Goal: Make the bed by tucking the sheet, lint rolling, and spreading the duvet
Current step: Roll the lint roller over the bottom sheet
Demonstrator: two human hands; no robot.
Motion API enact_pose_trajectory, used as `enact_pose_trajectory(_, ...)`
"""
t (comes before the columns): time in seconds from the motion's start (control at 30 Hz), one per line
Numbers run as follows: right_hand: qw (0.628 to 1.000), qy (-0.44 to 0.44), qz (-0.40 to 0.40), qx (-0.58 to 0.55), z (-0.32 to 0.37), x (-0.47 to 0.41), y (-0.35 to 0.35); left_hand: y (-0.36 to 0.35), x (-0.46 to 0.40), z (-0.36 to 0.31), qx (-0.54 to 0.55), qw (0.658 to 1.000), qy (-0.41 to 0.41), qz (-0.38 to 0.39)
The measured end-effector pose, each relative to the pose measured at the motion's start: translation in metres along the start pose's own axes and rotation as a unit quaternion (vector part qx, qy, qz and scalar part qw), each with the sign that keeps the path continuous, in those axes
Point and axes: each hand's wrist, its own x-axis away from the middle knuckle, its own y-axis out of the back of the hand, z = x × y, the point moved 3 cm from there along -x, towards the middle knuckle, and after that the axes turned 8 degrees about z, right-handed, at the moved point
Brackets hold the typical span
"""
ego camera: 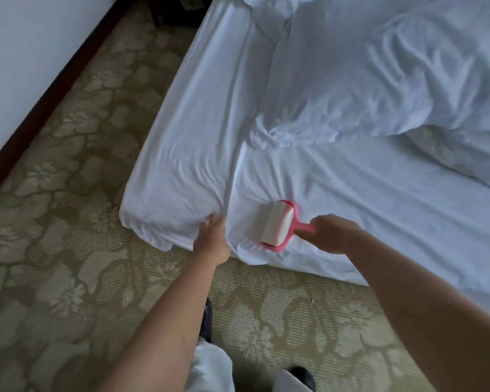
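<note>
**Lint roller down on the sheet at the bed corner**

Seen from above, looking down at the near corner of the bed. Right hand [333, 234] wrapped around the pink handle of the lint roller [277, 226], fingers curled closed on it, thumb side hidden under the hand. Roller head white, framed in pink, lying flat against the white sheet [379, 188] just inside the corner, barrel set at a slant to the near edge of the mattress.

Left hand [211, 239] laid on the sheet right at the corner, just beside the roller head, fingers stretched forward and pressing into the fabric (fingertips partly sunk in a fold, so no telling whether any cloth is pinched). Creases fanning out from under that hand across the side drop of the sheet.

Duvet [379, 66] heaped and rumpled over the far part of the mattress, folded back, well apart from both hands, its near edge crossing the bed above the roller.

Below the bed: floral patterned carpet [68, 193], a dark baseboard [40, 108] along a pale wall at left, and the person's light trousers and dark shoes at the bottom edge.
</note>
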Motion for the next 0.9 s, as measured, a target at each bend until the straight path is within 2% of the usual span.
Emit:
enact_pose_trajectory(0.13,0.999,-0.021,-0.001,0.027,-0.061,0.025,-0.011,-0.025,0.006,-0.049,-0.049,0.998,0.017,0.018)
enact_pose_trajectory(0.23,0.999,-0.038,-0.007,0.027,-0.076,0.03,-0.016,-0.035,0.006,-0.07,-0.07,0.997,0.013,0.019)
enact_pose_trajectory(0.43,0.999,-0.016,-0.023,0.042,-0.046,0.009,-0.001,-0.024,0.0,-0.052,-0.142,0.989,0.037,0.011)
enact_pose_trajectory(0.6,1.0,0.009,-0.013,0.001,-0.007,-0.015,0.004,0.006,-0.012,-0.022,-0.179,0.983,0.043,-0.012)
enact_pose_trajectory(0.9,0.999,0.032,-0.005,-0.029,0.027,-0.034,0.016,0.036,-0.03,-0.023,-0.227,0.972,-0.041,0.031)
